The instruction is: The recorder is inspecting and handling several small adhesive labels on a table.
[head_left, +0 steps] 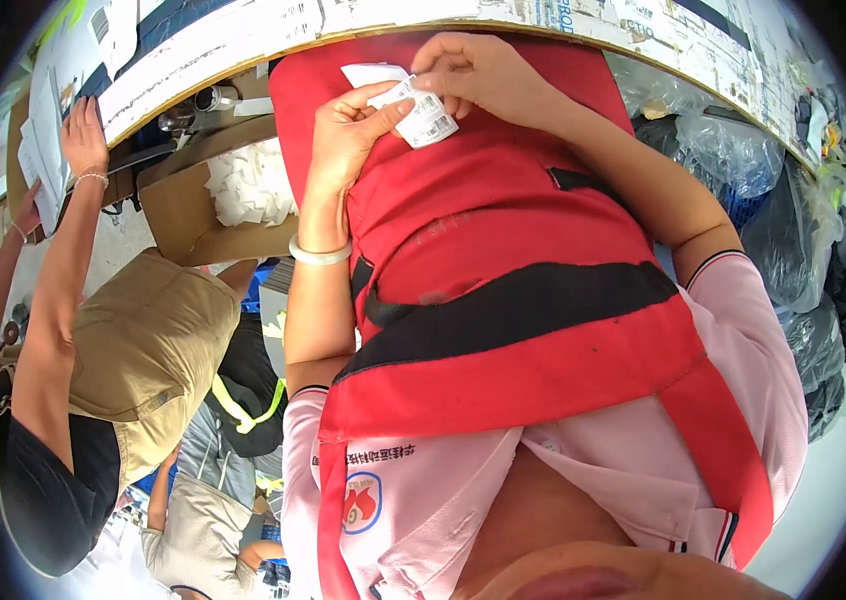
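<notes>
In front of my red apron (503, 190), near the table's edge, my left hand (343, 130) is closed. Thumb and fingers pinch a small white label (430, 122) printed with a barcode. A plain white paper piece (373, 74) sticks out above those fingers, perhaps part of the same strip. My right hand (493, 75) is bent over the label's upper right edge, its fingertips closed on it. Those fingertips partly cover the label, so its full outline is hidden. A pale bangle (320, 254) circles my left wrist.
A worn, taped table edge (343, 38) curves across the top. Below it at left stands a cardboard box (175, 215) holding crumpled white paper (253, 185). A co-worker's arm (61, 260) reaches to the table at left. Plastic bags (793, 240) pile up at right.
</notes>
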A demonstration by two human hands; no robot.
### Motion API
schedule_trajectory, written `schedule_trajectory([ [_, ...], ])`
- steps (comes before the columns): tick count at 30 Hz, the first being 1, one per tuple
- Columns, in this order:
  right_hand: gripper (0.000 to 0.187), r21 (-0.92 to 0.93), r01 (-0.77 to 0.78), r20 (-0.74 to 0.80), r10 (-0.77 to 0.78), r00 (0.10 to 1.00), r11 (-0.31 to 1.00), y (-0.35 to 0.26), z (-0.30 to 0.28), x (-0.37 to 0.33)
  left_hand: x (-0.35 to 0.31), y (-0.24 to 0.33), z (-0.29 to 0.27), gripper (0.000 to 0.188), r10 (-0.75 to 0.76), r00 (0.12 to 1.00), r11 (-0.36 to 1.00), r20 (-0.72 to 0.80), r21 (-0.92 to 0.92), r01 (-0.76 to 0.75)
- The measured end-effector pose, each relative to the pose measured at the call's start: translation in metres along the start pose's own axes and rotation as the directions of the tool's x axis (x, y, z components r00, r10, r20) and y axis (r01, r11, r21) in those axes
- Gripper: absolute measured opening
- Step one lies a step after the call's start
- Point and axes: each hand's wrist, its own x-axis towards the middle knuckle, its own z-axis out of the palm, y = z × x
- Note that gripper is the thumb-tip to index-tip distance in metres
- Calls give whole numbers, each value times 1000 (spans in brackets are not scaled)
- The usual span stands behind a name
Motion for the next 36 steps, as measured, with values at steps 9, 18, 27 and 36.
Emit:
schedule_trajectory([
  [9, 20, -293, 127, -12, -137, 991, 948, -12, -15, 8, 2, -5, -8, 33, -69, 995, 995, 77, -62, 74],
  [18, 16, -124, 7, -253, -38, 967, 992, -38, -62, 36, 1, 5, 1, 49, -85, 996, 996, 15, -4, 85],
  [27, 17, -141, -64, -243, 28, 970, 988, -35, -61, 45, 2, 1, -4, 44, -94, 995, 996, 32, -5, 95],
  [36, 18, -129, -63, -257, 28, 966, 990, -36, -61, 45, 2, 3, 0, 41, -105, 994, 994, 30, -9, 106],
])
